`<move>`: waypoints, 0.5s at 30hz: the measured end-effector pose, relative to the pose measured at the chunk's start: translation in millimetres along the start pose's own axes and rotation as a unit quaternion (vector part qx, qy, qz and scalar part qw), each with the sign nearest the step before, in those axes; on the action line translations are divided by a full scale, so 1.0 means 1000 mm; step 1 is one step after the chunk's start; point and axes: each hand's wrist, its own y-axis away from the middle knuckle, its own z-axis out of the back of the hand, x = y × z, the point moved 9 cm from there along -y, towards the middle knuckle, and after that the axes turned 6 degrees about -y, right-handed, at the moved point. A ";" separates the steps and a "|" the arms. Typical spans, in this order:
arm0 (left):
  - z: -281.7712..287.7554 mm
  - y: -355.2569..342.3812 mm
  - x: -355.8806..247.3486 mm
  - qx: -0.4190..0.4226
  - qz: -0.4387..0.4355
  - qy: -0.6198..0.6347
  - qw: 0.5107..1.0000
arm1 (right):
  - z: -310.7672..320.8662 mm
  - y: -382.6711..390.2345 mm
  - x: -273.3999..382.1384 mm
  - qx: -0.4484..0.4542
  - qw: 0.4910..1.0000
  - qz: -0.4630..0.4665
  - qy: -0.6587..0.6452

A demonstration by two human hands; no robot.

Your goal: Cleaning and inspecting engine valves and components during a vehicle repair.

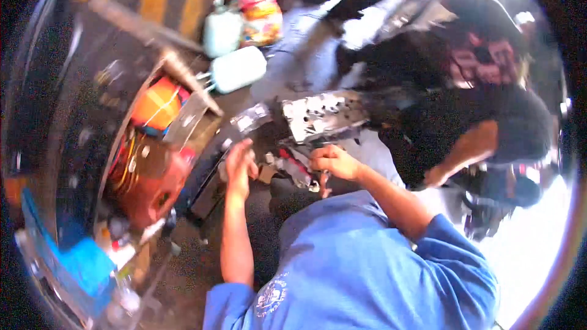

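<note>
My left hand [240,164] is raised in front of me, beside a dark long box; motion smears its fingers and I see nothing plain in them. My right hand [335,164] is closed, its fingers curled together. Beneath its fingers a small brownish piece [324,184] hangs down, too blurred to name. Just beyond my hands lies a silvery metal engine cylinder head [324,116] with several holes in its face. Between the hands is a blurred cluster of small parts with something red [292,162] among them. A clear plastic packet [251,117] lies left of the cylinder head.
At the left, a wooden-edged crate [183,82] holds an orange bundle [160,107] and a reddish container [160,180]. Two pale jugs [238,68] and a red-yellow bag [260,15] stand beyond. On the right, people in dark clothes bend close, one forearm [468,150] reaching down.
</note>
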 end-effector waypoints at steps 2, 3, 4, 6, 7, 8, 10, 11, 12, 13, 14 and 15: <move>-0.074 0.026 0.013 0.144 0.005 0.072 0.987 | 0.009 0.020 -0.004 -0.008 0.991 -0.025 -0.128; -0.093 0.035 0.020 0.139 0.016 0.086 0.986 | 0.008 0.027 0.001 0.007 0.961 -0.022 -0.274; -0.108 0.041 0.029 0.164 0.056 0.005 0.985 | 0.016 0.038 -0.014 -0.071 0.929 -0.098 -0.350; -0.127 0.049 0.027 0.178 0.081 -0.071 0.978 | 0.014 0.055 -0.021 -0.096 0.848 -0.165 -0.494; -0.134 0.051 0.019 0.172 0.075 -0.066 0.980 | 0.006 0.059 -0.009 -0.025 0.802 -0.147 -0.578; -0.143 0.051 0.008 0.181 0.064 -0.067 0.979 | 0.017 0.058 -0.002 -0.062 0.804 -0.078 -0.587; -0.166 0.049 -0.014 0.216 0.040 -0.097 0.971 | 0.031 0.067 -0.009 -0.142 0.794 -0.046 -0.589; -0.176 0.047 -0.021 0.224 0.033 -0.127 0.966 | 0.035 0.076 -0.025 -0.198 0.791 -0.091 -0.572; -0.190 0.045 -0.026 0.240 0.025 -0.129 0.962 | 0.016 0.075 -0.010 -0.036 0.796 -0.068 -0.601; -0.197 0.040 -0.036 0.210 -0.052 -0.308 0.927 | -0.005 0.084 0.002 0.120 0.787 -0.067 -0.602; -0.206 0.034 -0.045 0.164 -0.131 -0.473 0.856 | -0.002 0.088 0.006 0.153 0.801 -0.021 -0.578; -0.218 0.033 -0.045 0.168 -0.144 -0.471 0.854 | 0.003 0.091 0.004 0.155 0.803 -0.009 -0.576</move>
